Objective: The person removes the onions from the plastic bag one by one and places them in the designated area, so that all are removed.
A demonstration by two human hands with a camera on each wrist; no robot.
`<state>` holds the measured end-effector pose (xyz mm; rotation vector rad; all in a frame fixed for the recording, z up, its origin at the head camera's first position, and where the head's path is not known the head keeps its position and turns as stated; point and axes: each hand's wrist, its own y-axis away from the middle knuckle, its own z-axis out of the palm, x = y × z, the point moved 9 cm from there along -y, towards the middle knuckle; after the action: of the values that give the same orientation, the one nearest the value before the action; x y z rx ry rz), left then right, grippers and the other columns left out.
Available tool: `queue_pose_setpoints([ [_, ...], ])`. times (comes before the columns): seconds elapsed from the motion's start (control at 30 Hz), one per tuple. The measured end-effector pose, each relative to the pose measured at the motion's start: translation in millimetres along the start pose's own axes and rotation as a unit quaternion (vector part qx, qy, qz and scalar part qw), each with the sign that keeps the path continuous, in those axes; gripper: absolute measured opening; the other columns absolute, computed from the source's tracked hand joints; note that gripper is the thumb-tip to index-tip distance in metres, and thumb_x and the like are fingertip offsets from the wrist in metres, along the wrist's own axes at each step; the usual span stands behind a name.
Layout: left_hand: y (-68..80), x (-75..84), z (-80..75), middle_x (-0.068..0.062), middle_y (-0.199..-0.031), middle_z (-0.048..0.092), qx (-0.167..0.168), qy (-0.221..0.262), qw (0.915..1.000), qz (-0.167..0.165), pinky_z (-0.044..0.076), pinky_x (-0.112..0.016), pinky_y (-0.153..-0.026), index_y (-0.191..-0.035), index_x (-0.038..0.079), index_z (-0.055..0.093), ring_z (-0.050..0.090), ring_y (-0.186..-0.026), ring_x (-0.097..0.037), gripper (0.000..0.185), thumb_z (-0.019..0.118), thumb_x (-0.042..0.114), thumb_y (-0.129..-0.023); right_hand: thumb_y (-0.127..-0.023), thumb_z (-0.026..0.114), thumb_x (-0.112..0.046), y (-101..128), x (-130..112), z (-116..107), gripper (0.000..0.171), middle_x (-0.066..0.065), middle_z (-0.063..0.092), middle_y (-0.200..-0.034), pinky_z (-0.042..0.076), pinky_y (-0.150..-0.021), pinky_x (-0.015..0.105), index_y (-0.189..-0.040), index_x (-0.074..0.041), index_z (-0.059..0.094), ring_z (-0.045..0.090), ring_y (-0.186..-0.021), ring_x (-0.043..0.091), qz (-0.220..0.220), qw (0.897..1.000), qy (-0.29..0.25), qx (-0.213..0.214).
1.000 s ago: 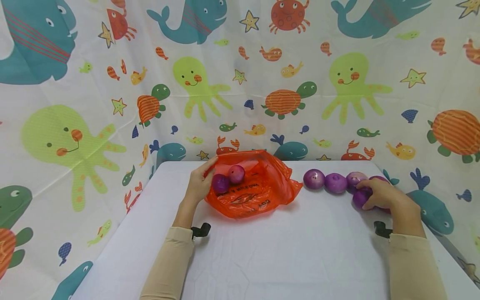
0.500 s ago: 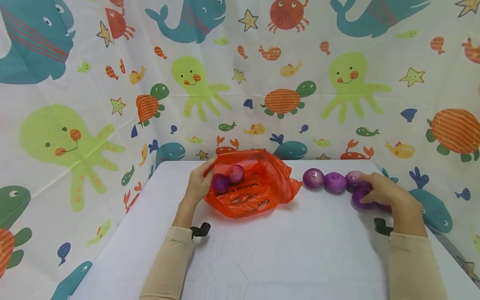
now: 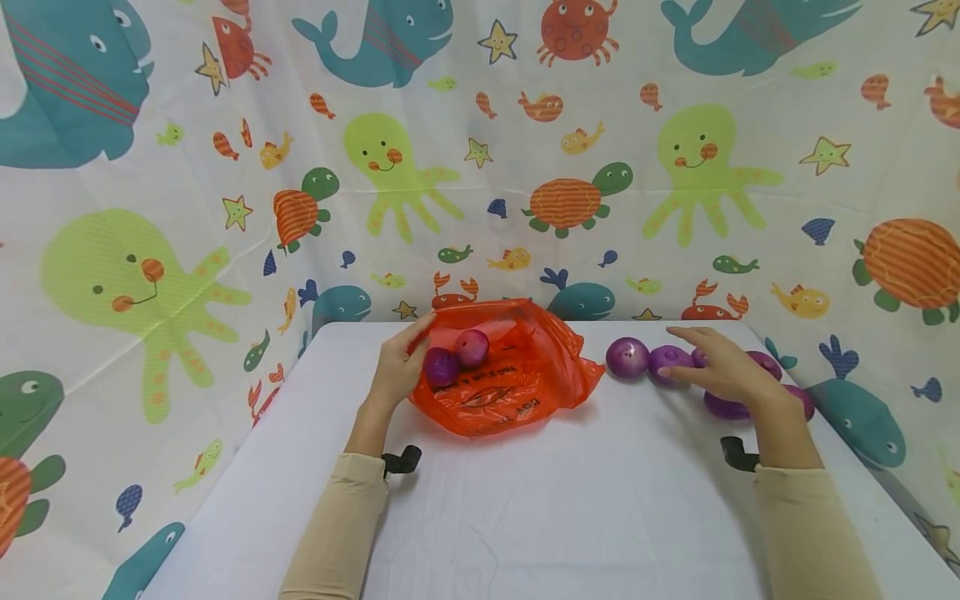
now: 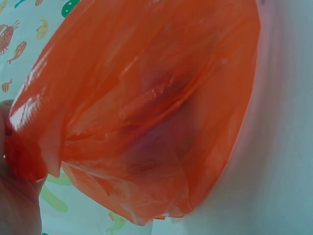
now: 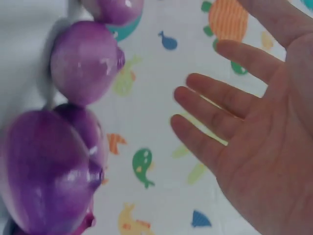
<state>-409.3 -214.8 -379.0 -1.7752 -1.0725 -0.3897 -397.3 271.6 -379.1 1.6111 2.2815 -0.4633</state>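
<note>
Onions [image 3: 649, 360] lie in a row on the table [image 3: 525, 500], right of the orange bag [image 3: 510, 375]. Only the right wrist view shows the right hand [image 3: 716, 371] with fingers [image 5: 215, 115] spread and nothing in its palm, the onions just beside them. The left hand [image 3: 397, 367] pinches the bag's rim; two onions [image 3: 457, 358] lie inside. A second ago the right hand gripped an onion; it has since let go and lifted.
</note>
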Motion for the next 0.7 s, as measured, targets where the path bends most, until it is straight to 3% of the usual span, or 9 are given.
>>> queue_pose_setpoints([
  [0.3, 1.1, 0.8, 0.1, -0.007, -0.154, 0.057, 0.001, 0.000, 1.0000, -0.003, 0.046, -0.045, -0.116, -0.151, 0.013, 0.056, 0.051, -0.146, -0.027, 0.048, 0.054, -0.001, -0.105, -0.091, 0.069, -0.064, -10, -26, 7, 0.090, 0.019, 0.030, -0.168, 0.027, -0.107, 0.086, -0.165, -0.029, 0.031, 0.027, -0.152, 0.052, -0.001, 0.999, -0.013, 0.032],
  [0.47, 0.6, 0.4, 0.0, -0.008, -0.154, 0.057, 0.001, 0.001, 1.0000, -0.001, 0.046, -0.046, -0.116, -0.151, 0.012, 0.056, 0.051, -0.146, -0.028, 0.048, 0.054, -0.001, -0.105, -0.092, 0.071, -0.058, -16, -41, 11, 0.090, 0.017, 0.027, -0.170, 0.030, -0.108, 0.084, -0.165, -0.030, 0.029, 0.025, -0.154, 0.049, -0.002, 0.998, -0.042, 0.041],
  [0.7, 0.1, -0.9, 0.4, -0.006, -0.155, 0.057, -0.001, 0.001, 1.0000, -0.005, 0.046, -0.045, -0.117, -0.151, 0.013, 0.056, 0.050, -0.147, -0.026, 0.048, 0.054, -0.001, -0.105, -0.093, 0.071, -0.056, -26, -67, 17, 0.086, 0.017, 0.033, -0.167, 0.038, -0.109, 0.078, -0.164, -0.028, 0.033, 0.030, -0.152, 0.048, -0.051, 0.996, -0.047, 0.063],
])
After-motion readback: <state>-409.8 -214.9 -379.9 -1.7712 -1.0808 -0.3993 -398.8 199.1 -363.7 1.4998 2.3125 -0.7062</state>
